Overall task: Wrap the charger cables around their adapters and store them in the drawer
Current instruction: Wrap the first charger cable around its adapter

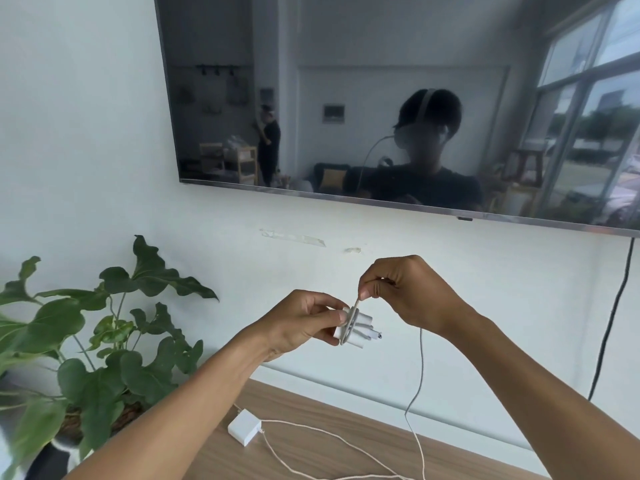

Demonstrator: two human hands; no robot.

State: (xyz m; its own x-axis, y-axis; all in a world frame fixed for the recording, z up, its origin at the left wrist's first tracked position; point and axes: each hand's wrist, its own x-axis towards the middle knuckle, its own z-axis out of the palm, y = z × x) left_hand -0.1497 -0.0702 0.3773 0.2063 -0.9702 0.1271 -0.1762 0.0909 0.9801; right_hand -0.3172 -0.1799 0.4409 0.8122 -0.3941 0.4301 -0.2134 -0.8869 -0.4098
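Left hand (pixel 301 320) gripped the small white plastic charger adapter (pixel 360 323), long axis roughly 9-to-4 o'clock, a few turns wound round it. Right hand (pixel 408 292), just beside at 1 o'clock, pinched the thin beige braided cable (pixel 421 358) taut. Slack hung toward 6 o'clock onto the wooden top (pixel 346 410). Judged: next turn crosses that axis.

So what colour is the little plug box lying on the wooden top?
White; the adapter shows best in the head view.

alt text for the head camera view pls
The left hand holds a white adapter in mid-air while the right hand pinches its pale cable, partly wound around it. A second adapter lies on the wooden top below, beside a leafy plant.
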